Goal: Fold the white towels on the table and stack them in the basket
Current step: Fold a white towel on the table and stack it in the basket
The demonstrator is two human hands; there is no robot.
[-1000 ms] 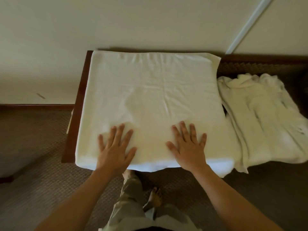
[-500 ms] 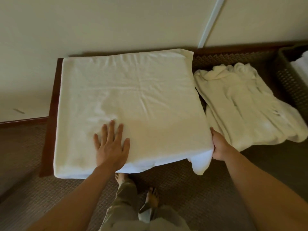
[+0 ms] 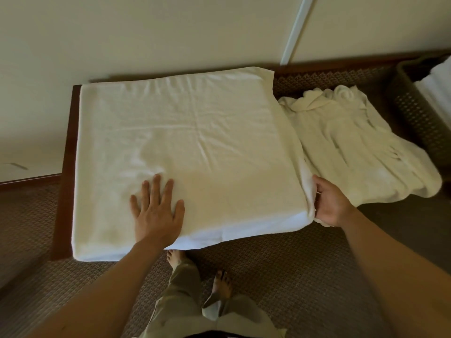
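A dark wooden table (image 3: 67, 152) stood against the wall, its top covered by a spread white towel (image 3: 185, 142). The left hand (image 3: 156, 211) lay flat on the towel near its front edge, fingers straight and splayed. The right hand (image 3: 329, 203) had its grip clamped on the towel's right front corner. Just right of it lay a rumpled pile (image 3: 361, 147) of white cloth. At the far right stood a dark basket (image 3: 415, 113) holding folded towels (image 3: 436, 93).

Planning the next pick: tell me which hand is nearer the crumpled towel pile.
Right. The right hand grips the spread towel's edge beside the pile; the left hand lies flat on it, farther away.
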